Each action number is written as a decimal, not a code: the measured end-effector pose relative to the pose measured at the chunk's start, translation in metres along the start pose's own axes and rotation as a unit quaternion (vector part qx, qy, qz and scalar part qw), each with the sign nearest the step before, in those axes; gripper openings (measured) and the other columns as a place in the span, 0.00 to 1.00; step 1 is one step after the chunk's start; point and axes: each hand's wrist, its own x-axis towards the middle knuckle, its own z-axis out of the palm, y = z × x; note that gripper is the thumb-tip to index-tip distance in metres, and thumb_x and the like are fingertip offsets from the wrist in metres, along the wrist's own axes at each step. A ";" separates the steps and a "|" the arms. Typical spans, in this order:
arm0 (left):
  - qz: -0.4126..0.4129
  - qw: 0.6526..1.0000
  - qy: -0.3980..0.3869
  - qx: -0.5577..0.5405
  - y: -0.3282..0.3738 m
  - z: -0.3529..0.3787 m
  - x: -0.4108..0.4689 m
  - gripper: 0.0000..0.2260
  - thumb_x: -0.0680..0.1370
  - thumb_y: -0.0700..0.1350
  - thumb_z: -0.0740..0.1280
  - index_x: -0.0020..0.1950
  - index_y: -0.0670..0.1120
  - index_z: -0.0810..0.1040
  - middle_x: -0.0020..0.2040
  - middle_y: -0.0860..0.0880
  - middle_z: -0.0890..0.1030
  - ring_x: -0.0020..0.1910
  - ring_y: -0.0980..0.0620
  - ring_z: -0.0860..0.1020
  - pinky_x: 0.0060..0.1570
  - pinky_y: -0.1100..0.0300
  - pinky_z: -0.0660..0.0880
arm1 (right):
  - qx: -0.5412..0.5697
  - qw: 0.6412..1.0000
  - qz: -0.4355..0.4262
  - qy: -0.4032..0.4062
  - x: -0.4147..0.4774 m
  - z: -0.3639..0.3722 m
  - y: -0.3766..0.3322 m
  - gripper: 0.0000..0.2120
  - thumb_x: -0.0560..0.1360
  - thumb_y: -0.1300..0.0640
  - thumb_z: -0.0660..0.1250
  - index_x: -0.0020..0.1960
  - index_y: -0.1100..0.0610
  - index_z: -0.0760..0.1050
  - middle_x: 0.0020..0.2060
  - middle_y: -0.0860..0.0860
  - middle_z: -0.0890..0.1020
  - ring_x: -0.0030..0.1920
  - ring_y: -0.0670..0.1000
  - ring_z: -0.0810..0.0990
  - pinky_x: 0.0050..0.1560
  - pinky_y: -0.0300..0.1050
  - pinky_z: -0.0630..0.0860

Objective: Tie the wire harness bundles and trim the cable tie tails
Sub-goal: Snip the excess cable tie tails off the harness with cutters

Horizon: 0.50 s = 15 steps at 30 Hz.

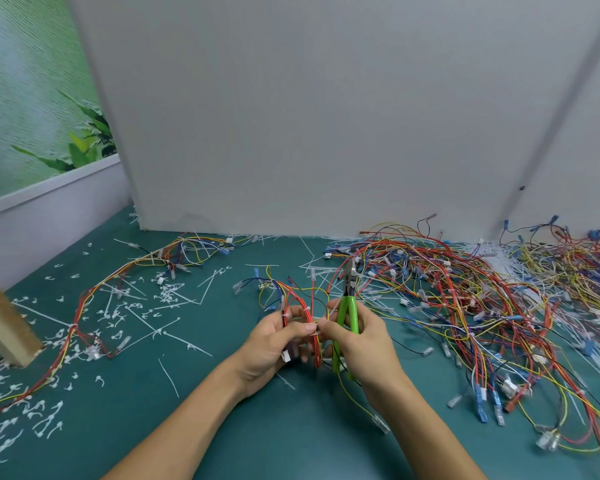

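Observation:
My left hand (274, 344) grips a small wire harness bundle (300, 299) of red, yellow and blue wires, held upright above the green table. My right hand (357, 341) holds green-handled cutters (347, 299) with the jaws pointing up and away. Its thumb and forefinger also pinch a white cable tie (317, 327) at the bundle, right beside my left thumb. The tie's head is hidden between the fingers.
A large tangle of loose harnesses (465, 299) covers the table's right side. A tied harness (118, 292) trails along the left. Cut tie tails (45, 414) and spare ties litter the green mat (257, 438). A grey board (309, 116) stands behind; a wooden post (4, 320) is at left.

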 end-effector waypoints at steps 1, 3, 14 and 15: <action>-0.009 1.000 -0.001 -0.014 -0.001 0.001 -0.001 0.10 0.72 0.41 0.71 0.51 0.43 0.74 0.38 0.45 0.79 0.32 0.51 0.76 0.31 0.59 0.74 | -0.001 1.000 0.000 -0.001 0.000 0.000 0.000 0.11 0.76 0.68 0.73 0.55 0.60 0.77 0.36 0.52 0.78 0.36 0.53 0.78 0.34 0.43 0.78; -0.024 0.999 -0.006 -0.040 -0.002 0.002 -0.001 0.09 0.72 0.41 0.71 0.49 0.44 0.74 0.37 0.44 0.76 0.31 0.51 0.75 0.31 0.58 0.73 | -0.019 1.000 -0.004 -0.001 0.001 0.000 0.001 0.11 0.76 0.69 0.73 0.55 0.60 0.76 0.33 0.51 0.77 0.34 0.52 0.76 0.33 0.41 0.76; -0.025 0.999 0.015 -0.028 -0.004 0.006 -0.001 0.14 0.73 0.36 0.71 0.53 0.41 0.69 0.33 0.42 0.74 0.28 0.49 0.73 0.28 0.57 0.73 | -0.041 0.999 -0.010 -0.003 0.003 -0.004 0.004 0.13 0.75 0.70 0.72 0.54 0.60 0.74 0.30 0.47 0.77 0.28 0.45 0.74 0.32 0.36 0.73; -0.027 0.999 0.016 -0.031 -0.005 0.006 0.000 0.15 0.72 0.36 0.72 0.53 0.41 0.68 0.33 0.42 0.73 0.28 0.49 0.73 0.28 0.57 0.73 | -0.038 0.999 -0.011 -0.002 0.003 -0.003 0.004 0.13 0.75 0.71 0.72 0.54 0.60 0.74 0.31 0.49 0.77 0.28 0.46 0.74 0.32 0.37 0.73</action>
